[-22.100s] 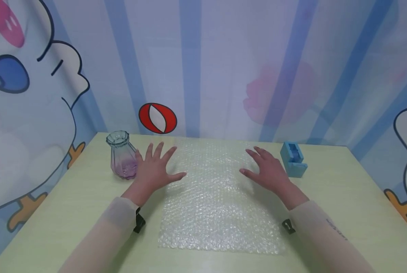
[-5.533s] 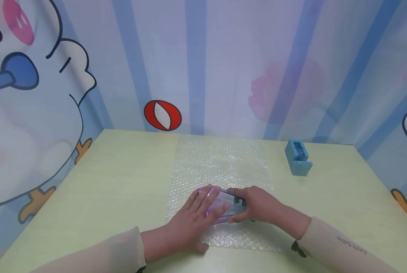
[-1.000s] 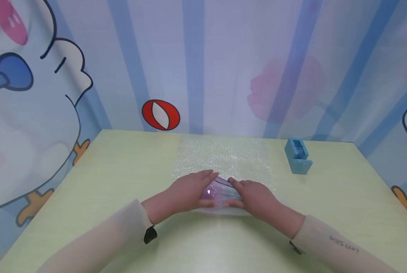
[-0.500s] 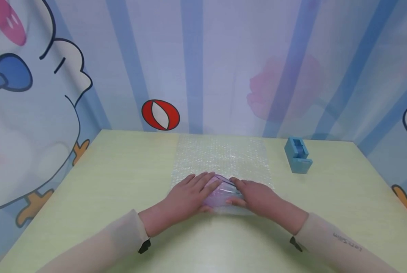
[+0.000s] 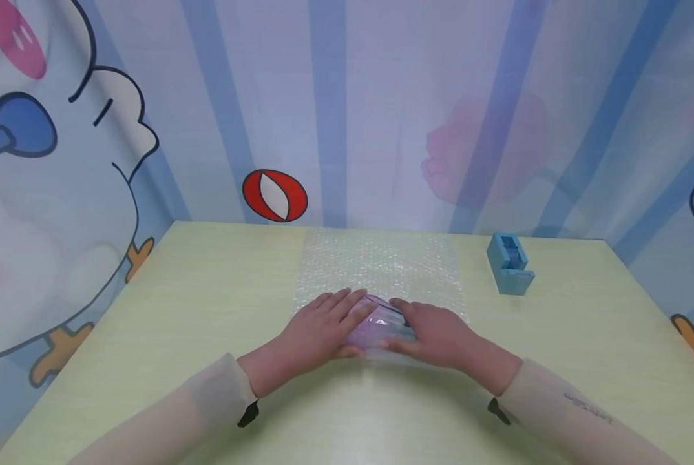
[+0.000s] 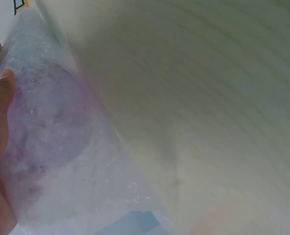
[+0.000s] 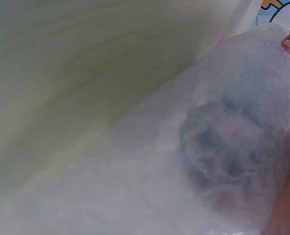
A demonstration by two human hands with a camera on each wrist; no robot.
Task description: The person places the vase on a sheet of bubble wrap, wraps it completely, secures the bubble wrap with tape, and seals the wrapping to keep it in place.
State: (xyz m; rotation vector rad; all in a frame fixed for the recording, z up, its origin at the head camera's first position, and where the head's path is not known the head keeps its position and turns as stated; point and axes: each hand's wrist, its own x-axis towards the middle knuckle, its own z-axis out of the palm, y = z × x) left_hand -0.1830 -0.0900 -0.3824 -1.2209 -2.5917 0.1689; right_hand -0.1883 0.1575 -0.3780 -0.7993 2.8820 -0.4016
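Observation:
A faceted glass vase point(image 5: 376, 323), purple at the base and blue-green at the neck, lies on its side on a sheet of bubble wrap point(image 5: 382, 265). The sheet's near part is folded up against the vase. My left hand point(image 5: 318, 329) grips the base end, fingers over the top and thumb on the near side. At the neck end, my right hand point(image 5: 442, 332) holds it with fingers beyond and thumb on the wrap. Through the wrap, the left wrist view shows the round purple base point(image 6: 57, 117), and the right wrist view shows the vase's mouth point(image 7: 223, 142).
A light blue tape dispenser point(image 5: 510, 265) stands at the back right of the pale wooden table point(image 5: 207, 278). Behind the table hangs a striped backdrop point(image 5: 376, 116) with cartoon figures. The wrap's far part lies flat towards the table's back edge.
The vase stood upright at the left 22 seconds ago; it now lies on the wrap. Since 5.5 seconds ago, the near wrap has been folded up against it. The last second shows only small finger shifts.

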